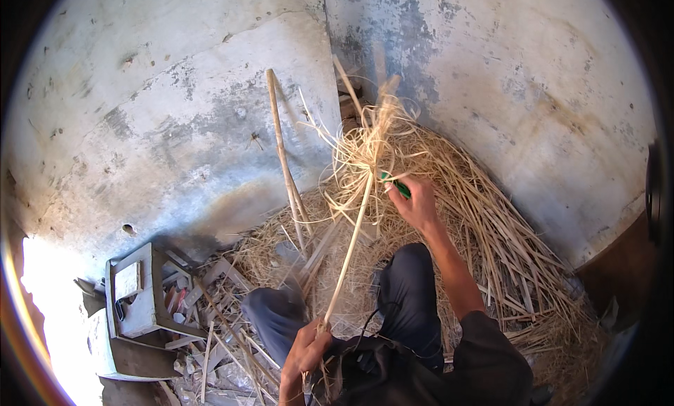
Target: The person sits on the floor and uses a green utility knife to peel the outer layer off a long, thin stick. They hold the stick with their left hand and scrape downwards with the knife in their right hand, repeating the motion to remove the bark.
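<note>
My left hand (309, 344), low in the picture near my lap, is closed round the lower end of a long, pale, bamboo-like strip (354, 241). The strip slants up and away between my knees, into a tangle of thin curled shavings (372, 146). Beside those shavings, my right hand (418, 202) is closed on a green-handled tool (400, 188). Its working end cannot be made out against the strip and curls. The upper shavings are smeared by motion.
A large heap of long pale strips (491, 230) lies along the right wall. Upright sticks (282, 150) lean against the left wall. At lower left, a worn box-like stand (140, 294) sits beside scattered scraps (225, 364). Loose shavings cover the floor ahead.
</note>
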The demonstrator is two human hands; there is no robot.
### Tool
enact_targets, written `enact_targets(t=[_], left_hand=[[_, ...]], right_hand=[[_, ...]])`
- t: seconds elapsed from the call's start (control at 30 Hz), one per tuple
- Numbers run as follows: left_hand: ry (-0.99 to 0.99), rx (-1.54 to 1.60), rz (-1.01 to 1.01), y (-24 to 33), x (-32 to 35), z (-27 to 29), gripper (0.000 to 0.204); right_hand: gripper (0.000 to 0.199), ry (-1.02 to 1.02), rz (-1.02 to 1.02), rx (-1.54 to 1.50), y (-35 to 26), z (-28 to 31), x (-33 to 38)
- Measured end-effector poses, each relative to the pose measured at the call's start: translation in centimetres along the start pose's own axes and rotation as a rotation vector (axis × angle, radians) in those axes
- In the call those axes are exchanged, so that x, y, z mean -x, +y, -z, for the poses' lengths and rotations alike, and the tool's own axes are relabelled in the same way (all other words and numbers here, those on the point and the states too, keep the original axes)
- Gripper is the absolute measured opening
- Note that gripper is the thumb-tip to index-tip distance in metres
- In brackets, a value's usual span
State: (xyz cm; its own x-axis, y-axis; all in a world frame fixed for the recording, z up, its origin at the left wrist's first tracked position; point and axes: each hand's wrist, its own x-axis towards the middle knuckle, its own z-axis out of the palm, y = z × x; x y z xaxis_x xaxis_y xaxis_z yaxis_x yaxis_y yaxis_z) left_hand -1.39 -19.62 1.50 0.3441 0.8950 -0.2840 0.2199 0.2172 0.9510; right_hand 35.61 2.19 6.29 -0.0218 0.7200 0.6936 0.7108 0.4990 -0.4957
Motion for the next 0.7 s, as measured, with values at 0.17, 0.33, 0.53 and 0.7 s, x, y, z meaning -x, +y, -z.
enact_targets(t=[0.17,0.33,0.53,0.7], left_hand=[[0.303,-0.385,-0.185,3.7,-1.0,-0.9,0.022],[0.436,-0.524,-0.225,6.4,-2.4,-1.7,0.03],[0.515,-0.553,-0.346,7.9,-3.2,-3.0,0.032],[0.498,-0.565,-0.362,7.8,-3.2,-2.8,0.035]], right_hand=[[0.037,-0.095,-0.065,-0.139,-3.9,-1.8,3.9],[0.033,-0.069,0.154,-0.261,-9.8,-2.9,6.7],[0.027,-0.093,0.253,-0.197,-11.9,-3.3,8.1],[0.03,-0.112,0.29,-0.139,-11.8,-3.1,7.9]])
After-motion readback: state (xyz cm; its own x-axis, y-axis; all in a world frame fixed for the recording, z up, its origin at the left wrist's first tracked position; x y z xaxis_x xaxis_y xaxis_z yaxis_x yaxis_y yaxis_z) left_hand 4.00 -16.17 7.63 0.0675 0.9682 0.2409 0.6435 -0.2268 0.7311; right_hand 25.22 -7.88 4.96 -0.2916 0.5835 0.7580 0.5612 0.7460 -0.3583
